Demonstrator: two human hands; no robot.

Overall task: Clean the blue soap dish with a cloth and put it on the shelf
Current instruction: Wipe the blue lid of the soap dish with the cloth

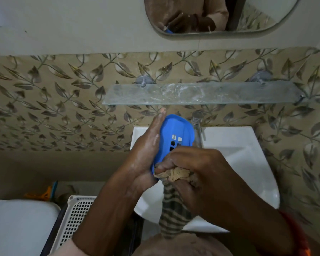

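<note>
The blue soap dish (175, 133), oval with square drain holes, is held tilted over the white sink (248, 157). My left hand (146, 154), wet and soapy, cups its left edge from behind. My right hand (196, 167) is clenched on a bunched brown striped cloth (174, 202) pressed against the dish's lower end; the cloth's tail hangs down toward me. The glass shelf (201, 93) is fixed to the wall just above the dish, with soapy streaks on it.
A chrome tap (199, 122) stands right behind the dish. A mirror (220, 15) hangs above the shelf. A white perforated basket (76, 218) and a white toilet lid (22, 226) sit at lower left. Leaf-patterned tiles cover the wall.
</note>
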